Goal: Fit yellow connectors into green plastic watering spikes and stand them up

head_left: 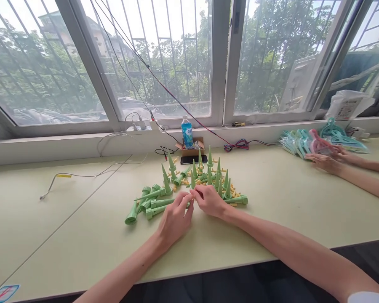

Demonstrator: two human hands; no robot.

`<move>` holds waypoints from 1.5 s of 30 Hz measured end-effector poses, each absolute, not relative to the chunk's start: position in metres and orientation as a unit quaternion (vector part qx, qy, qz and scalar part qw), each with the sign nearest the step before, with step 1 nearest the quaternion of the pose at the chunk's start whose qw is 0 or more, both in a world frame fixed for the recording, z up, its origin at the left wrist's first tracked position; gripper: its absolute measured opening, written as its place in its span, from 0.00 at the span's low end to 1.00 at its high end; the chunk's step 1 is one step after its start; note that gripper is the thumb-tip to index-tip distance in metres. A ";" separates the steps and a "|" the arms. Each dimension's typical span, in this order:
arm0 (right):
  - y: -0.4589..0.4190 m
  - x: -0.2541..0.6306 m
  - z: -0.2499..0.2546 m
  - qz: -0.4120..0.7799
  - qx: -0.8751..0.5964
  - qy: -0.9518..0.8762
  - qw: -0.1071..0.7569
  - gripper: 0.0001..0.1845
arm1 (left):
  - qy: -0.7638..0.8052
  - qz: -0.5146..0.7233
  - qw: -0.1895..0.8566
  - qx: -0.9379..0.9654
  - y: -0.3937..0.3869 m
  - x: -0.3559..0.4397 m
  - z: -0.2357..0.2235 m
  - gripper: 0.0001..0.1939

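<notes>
My left hand (177, 213) and my right hand (209, 202) meet at the table's middle, fingertips together. The fingers of my left hand are closed around a green plastic piece (188, 205), mostly hidden by them. My right hand pinches at the same spot; what is between its fingertips is too small and covered to make out. Left of my hands lie several green plastic spikes with wide ribbed caps (154, 203). Behind them, pointed green cones (209, 157) stand upright among small yellow plastic fittings (236, 195). Another green spike (240, 200) lies beside my right wrist.
A blue-liquid bottle (187, 134) stands with a small cardboard box (192, 150) behind a dark phone (193, 160). Cables (236, 145) run along the windowsill. At right, another person's hands (326, 163) touch bagged teal and pink items (317, 142). A white cable (82, 174) lies left.
</notes>
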State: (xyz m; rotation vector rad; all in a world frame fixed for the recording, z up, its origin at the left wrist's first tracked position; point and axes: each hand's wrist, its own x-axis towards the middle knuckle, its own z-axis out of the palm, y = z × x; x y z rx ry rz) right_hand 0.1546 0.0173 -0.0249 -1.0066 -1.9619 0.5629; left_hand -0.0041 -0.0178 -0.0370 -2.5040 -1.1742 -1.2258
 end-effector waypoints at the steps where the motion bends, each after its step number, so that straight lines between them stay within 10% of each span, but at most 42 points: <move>1: 0.017 0.155 -0.025 0.225 -0.397 -0.786 0.417 0.20 | -0.390 -0.406 0.048 -0.825 -0.019 -0.003 -0.037 0.07; 45: 0.014 0.153 -0.034 0.172 -0.417 -0.749 0.485 0.21 | -0.417 -0.501 -0.096 -0.752 -0.007 0.001 -0.032 0.03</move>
